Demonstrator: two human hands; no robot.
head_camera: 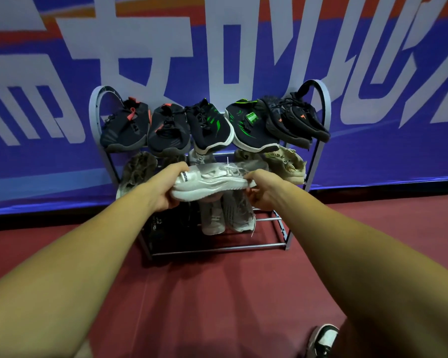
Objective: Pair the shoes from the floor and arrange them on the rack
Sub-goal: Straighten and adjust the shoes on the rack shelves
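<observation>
A white knit sneaker [210,180] lies sideways in the air in front of the middle shelf of the grey metal shoe rack [217,248]. My left hand [166,192] grips its heel end and my right hand [263,192] pinches its toe end. The top shelf carries several black sneakers: a pair with red trim [145,127], a pair with green trim [233,127] and a dark pair [295,117] at the right. On the middle shelf I see a brownish shoe [137,171] at the left and a cream shoe [287,162] at the right. Two grey-white sneakers [228,215] stand on the bottom shelf beside a black shoe [158,228].
The rack stands against a blue banner wall [373,151] with large white characters. Dark red floor [217,293] stretches in front of it. A black-and-white shoe on a foot [323,339] shows at the lower right edge. The bottom shelf's right part holds bare rails [274,228].
</observation>
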